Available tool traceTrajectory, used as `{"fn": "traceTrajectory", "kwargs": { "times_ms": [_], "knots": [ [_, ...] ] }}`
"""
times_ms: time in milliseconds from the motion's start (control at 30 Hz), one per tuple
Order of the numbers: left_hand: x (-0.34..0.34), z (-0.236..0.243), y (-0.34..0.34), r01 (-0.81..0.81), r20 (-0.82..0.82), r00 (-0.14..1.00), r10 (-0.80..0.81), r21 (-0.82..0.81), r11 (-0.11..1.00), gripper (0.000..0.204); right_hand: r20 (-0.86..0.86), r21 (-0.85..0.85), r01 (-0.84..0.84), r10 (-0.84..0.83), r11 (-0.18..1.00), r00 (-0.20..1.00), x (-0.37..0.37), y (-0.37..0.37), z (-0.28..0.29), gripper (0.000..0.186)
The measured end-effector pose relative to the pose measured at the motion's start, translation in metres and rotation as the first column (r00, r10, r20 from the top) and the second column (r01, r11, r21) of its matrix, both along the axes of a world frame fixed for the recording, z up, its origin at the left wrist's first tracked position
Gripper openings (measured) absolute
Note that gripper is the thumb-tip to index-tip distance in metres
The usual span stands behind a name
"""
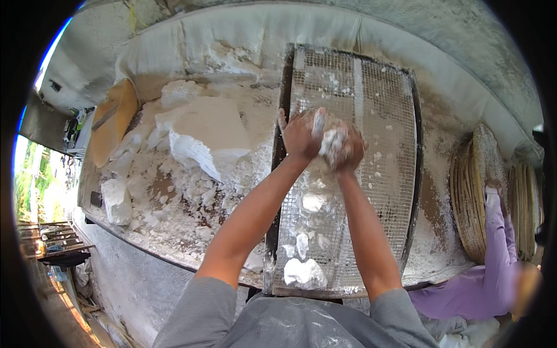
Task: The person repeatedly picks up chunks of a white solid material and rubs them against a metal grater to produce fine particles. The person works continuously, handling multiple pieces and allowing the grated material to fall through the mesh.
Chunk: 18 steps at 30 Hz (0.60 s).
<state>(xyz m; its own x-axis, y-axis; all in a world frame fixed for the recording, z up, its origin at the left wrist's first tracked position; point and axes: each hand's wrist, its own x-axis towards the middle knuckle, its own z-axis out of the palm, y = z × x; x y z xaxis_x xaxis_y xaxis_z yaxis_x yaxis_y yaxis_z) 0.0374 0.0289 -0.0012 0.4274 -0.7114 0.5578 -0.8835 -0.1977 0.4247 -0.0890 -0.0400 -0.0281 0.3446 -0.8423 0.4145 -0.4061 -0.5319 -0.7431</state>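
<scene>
My two hands meet above a wire-mesh screen (386, 168) set in a dark frame. Crumbly white lumps (332, 142) are pressed between them. My left hand (300, 138) is curled on the left of the lumps, its thumb sticking out. My right hand (351, 149), a little blurred by motion, closes round them from the right. White powder coats the fingers of both. Nearer to me on the mesh lie a rounded white chunk (313, 202), some small pieces (302, 246) and a larger broken chunk (304, 274). White crumbs are scattered over the mesh further right.
Left of the screen a big white block (203, 127) sits among loose powder and rubble, with another chunk (117, 201) near the edge. A tan curved board (114, 122) leans behind. At right, a person in a purple sleeve (495, 226) touches stacked round woven trays (467, 200).
</scene>
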Motion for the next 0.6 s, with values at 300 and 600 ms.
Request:
{"fn": "traceTrajectory", "kwargs": {
  "times_ms": [300,600],
  "knots": [
    [-0.066,-0.013,0.128,0.218,-0.209,0.954,-0.213,-0.001,0.976,0.061,-0.195,-0.109,-0.23,0.206,0.967,0.959,-0.072,0.075,-0.03,0.058],
    [-0.009,-0.01,0.008,0.057,-0.13,0.989,-0.067,-0.086,0.995,0.085,-0.324,-0.195,-0.115,0.047,0.974,0.945,0.004,0.016,0.012,0.066]
  ]
}}
